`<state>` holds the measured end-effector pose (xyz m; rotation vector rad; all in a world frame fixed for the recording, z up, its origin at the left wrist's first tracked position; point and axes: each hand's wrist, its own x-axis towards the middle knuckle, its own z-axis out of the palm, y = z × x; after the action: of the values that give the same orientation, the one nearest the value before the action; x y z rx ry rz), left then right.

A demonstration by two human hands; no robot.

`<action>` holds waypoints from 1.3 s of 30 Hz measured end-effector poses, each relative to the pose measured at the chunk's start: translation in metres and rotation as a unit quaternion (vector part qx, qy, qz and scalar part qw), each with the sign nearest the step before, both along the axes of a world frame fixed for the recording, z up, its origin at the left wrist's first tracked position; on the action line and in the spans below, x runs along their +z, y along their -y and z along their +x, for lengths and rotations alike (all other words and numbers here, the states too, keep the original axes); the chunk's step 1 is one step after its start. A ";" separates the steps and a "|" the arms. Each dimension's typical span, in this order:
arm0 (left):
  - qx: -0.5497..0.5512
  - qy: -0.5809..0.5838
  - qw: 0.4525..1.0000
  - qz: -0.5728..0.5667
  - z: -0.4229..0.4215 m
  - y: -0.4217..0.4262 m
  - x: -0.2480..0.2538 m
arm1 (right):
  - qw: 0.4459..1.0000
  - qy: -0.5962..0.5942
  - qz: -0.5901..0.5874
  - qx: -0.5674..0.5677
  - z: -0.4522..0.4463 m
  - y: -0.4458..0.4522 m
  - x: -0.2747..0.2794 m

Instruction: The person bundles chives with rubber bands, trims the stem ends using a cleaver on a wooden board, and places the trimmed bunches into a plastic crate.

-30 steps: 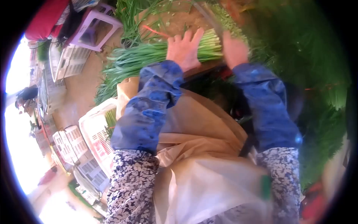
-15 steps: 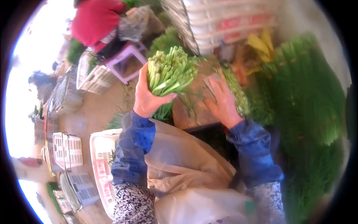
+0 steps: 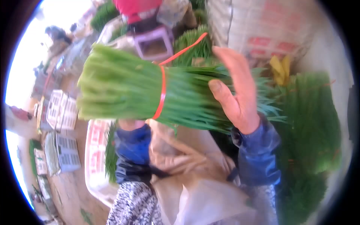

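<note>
A thick bundle of long green stalks (image 3: 123, 86), bound by a red tie (image 3: 162, 92), lies sideways in the air in front of me, cut ends to the left. Under its left part is my left hand (image 3: 131, 123), mostly hidden by the stalks, holding the bundle from below. My right hand (image 3: 240, 93) is at the leafy right part, thumb and fingers spread apart, palm beside the leaves. No knife shows in it.
A white crate (image 3: 98, 161) with greens stands at lower left. More crates (image 3: 62, 110) are farther left. Piled greens (image 3: 307, 131) fill the right. A person in red (image 3: 138, 9), a purple stool (image 3: 153, 43) and a large white sack (image 3: 262, 30) are beyond.
The bundle has swung from cut ends facing me to lying sideways, raised closer to the camera. My right hand has left the blade on the board and come up to the leaves. The view has shifted.
</note>
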<state>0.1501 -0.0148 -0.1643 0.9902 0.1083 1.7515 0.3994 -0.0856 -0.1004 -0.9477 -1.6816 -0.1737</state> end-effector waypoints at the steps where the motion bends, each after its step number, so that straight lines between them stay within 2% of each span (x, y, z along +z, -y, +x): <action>1: -0.070 -0.061 0.995 0.032 -0.009 0.019 0.004 | 0.997 -0.014 -0.040 0.058 -0.006 0.001 -0.009; 3: -0.139 -0.136 0.979 0.066 -0.043 0.037 -0.021 | 0.978 -0.032 -0.140 0.150 -0.026 0.007 -0.045; 4: -0.171 -0.175 0.966 0.085 -0.060 0.047 -0.034 | 0.969 -0.029 -0.189 0.158 -0.038 0.013 -0.069; 5: -0.052 -0.488 0.867 0.091 -0.113 0.049 -0.070 | 0.959 -0.049 -0.223 0.169 -0.051 0.015 -0.100; 6: 0.064 -0.749 0.656 0.073 -0.162 0.081 -0.093 | 0.943 -0.063 -0.259 0.199 -0.067 0.026 -0.126; 7: 0.064 -0.871 0.487 0.014 -0.187 0.104 -0.076 | 0.932 -0.069 -0.281 0.216 -0.078 0.045 -0.138; 8: 0.091 -0.864 0.494 0.039 -0.197 0.104 -0.086 | 0.924 -0.036 -0.340 0.172 -0.080 0.050 -0.145; 9: 0.173 -0.868 0.464 -0.029 -0.228 0.113 -0.067 | 0.903 0.005 -0.401 0.153 -0.093 0.068 -0.150; 10: 0.247 -0.860 0.435 -0.104 -0.258 0.121 -0.049 | 0.898 0.008 -0.408 0.167 -0.090 0.061 -0.149; 12: 0.270 -0.767 0.573 -0.101 -0.194 0.129 0.031 | 0.935 0.065 -0.287 0.199 -0.093 0.059 -0.141; 13: 0.363 -0.684 0.631 -0.053 -0.141 0.136 0.047 | 0.911 0.142 -0.307 0.234 -0.094 0.056 -0.145; 14: 0.333 -0.672 0.657 -0.076 -0.142 0.127 0.046 | 0.910 0.143 -0.310 0.235 -0.093 0.049 -0.142; 16: 0.236 -0.669 0.704 0.012 -0.098 0.141 0.042 | 0.924 0.179 -0.245 0.235 -0.099 0.054 -0.142; 18: 0.096 -0.677 0.723 0.101 -0.045 0.144 0.015 | 0.923 0.187 -0.243 0.234 -0.095 0.053 -0.139; 19: 0.093 -0.660 0.739 0.097 -0.013 0.152 -0.021 | 0.919 0.155 -0.255 0.257 -0.092 0.053 -0.137; 20: 0.096 -0.697 0.706 0.081 -0.015 0.158 -0.039 | 0.915 0.120 -0.263 0.281 -0.091 0.055 -0.134; 21: 0.106 -0.738 0.664 0.051 -0.025 0.156 -0.049 | 0.906 0.209 -0.270 0.250 -0.084 0.060 -0.115; 22: 0.125 -0.756 0.638 0.075 -0.033 0.162 -0.053 | 0.904 0.229 -0.247 0.262 -0.085 0.063 -0.112; 25: 0.126 -0.765 0.628 0.061 -0.046 0.177 -0.030 | 0.907 0.263 -0.201 0.262 -0.101 0.075 -0.085; 26: 0.101 -0.754 0.646 0.060 -0.028 0.176 -0.048 | 0.888 0.343 -0.217 0.215 -0.079 0.081 -0.093; 28: 0.108 -0.721 0.683 0.054 -0.041 0.175 -0.045 | 0.835 0.457 -0.261 0.158 -0.080 0.083 -0.068; 30: 0.137 -0.706 0.682 0.129 -0.044 0.171 -0.055 | 0.811 0.411 -0.352 0.223 -0.068 0.079 -0.053; 31: 0.142 -0.706 0.683 0.122 -0.044 0.168 -0.065 | 0.813 0.278 -0.396 0.325 -0.071 0.071 -0.062; 32: 0.165 -0.691 0.692 0.131 -0.046 0.169 -0.070 | 0.789 0.139 -0.431 0.416 -0.077 0.066 -0.066; 33: 0.181 -0.679 0.696 0.150 -0.041 0.171 -0.073 | 0.764 0.122 -0.470 0.426 -0.071 0.067 -0.068; 34: 0.185 -0.678 0.696 0.148 -0.041 0.171 -0.075 | 0.762 0.126 -0.469 0.428 -0.076 0.068 -0.074; 36: 0.214 -0.661 0.709 0.120 -0.042 0.172 -0.081 | 0.709 -0.072 -0.523 0.468 -0.086 0.075 -0.091; 37: 0.222 -0.645 0.726 0.087 -0.042 0.174 -0.086 | 0.642 -0.127 -0.599 0.462 -0.086 0.075 -0.087; 39: 0.210 -0.629 0.744 0.078 -0.054 0.169 -0.081 | 0.622 -0.153 -0.585 0.498 -0.097 0.076 -0.100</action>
<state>0.0966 -0.1843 -0.2458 2.2694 1.1291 1.1321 0.3026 -0.1617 -0.2002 -0.6421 -1.6275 1.9377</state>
